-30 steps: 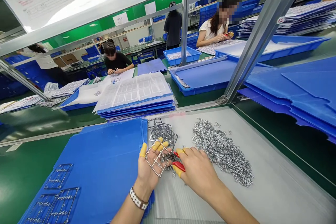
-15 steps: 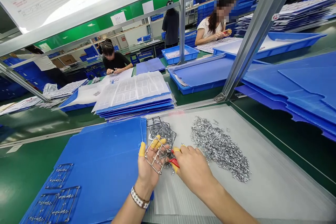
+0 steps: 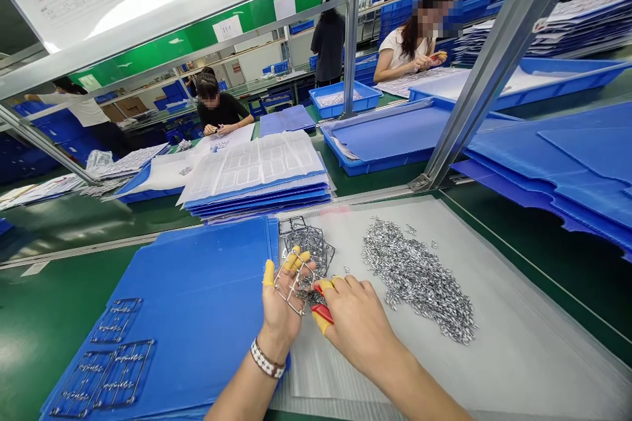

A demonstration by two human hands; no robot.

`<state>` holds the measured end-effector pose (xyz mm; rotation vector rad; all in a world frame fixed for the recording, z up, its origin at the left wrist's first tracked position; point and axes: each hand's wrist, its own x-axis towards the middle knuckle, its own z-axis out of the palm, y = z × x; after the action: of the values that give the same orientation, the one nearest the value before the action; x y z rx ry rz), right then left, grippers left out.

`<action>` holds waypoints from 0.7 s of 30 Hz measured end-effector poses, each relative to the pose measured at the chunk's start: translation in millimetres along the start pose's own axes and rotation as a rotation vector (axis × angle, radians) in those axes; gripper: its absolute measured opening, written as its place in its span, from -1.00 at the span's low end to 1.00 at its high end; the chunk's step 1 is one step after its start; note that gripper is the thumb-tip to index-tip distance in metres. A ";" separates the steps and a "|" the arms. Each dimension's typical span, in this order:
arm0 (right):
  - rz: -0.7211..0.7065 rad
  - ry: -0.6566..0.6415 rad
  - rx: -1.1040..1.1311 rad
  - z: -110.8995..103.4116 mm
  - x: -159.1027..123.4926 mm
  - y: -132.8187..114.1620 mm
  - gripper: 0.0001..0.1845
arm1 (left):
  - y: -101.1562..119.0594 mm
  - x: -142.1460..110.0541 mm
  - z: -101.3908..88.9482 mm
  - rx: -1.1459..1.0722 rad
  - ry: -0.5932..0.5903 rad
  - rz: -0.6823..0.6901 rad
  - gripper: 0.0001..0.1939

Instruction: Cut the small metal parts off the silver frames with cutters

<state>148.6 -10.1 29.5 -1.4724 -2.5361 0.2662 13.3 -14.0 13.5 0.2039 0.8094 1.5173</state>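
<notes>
My left hand [image 3: 277, 316], palm up with yellow finger cots, holds a small rectangular sprue frame [image 3: 289, 301] between thumb and fingers. My right hand [image 3: 360, 322] is wrapped round red-handled nippers [image 3: 322, 313]. Their handles are spread apart, and their tips are hidden near the frame and the left fingers. Behind the left hand lies a tangled heap of dark sprue frames [image 3: 316, 240]. To the right, a large pile of small shiny silver pieces [image 3: 419, 279] is spread on a translucent sheet [image 3: 513, 348].
Several sprue frames with small parts [image 3: 126, 371] lie on a blue plastic sheet [image 3: 197, 316] at left. Beyond a metal rail are stacked sheets [image 3: 261, 204] and a blue tray [image 3: 385, 161]. A slanted metal post [image 3: 474, 92] rises at right. Co-workers sit farther back.
My right hand has shifted slightly left and down, closer to the left hand. The nippers' red handles look wider apart. The view has tilted a little.
</notes>
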 end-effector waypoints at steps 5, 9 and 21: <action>-0.007 -0.025 0.023 -0.2 1.1 1.1 -0.74 | -1.4 -0.4 0.6 0.026 0.009 0.036 -0.49; 0.007 -0.039 0.006 0.4 0.6 -0.5 -0.76 | -3.0 1.5 -0.6 0.061 0.031 0.046 -0.48; 0.014 -0.039 -0.030 -7.0 -6.0 9.2 -0.88 | -3.7 -3.2 -4.3 0.134 -0.044 0.041 -0.43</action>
<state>161.0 -10.5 33.4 -1.5108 -2.5714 0.2629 14.2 -18.9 9.2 0.3536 0.8775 1.4925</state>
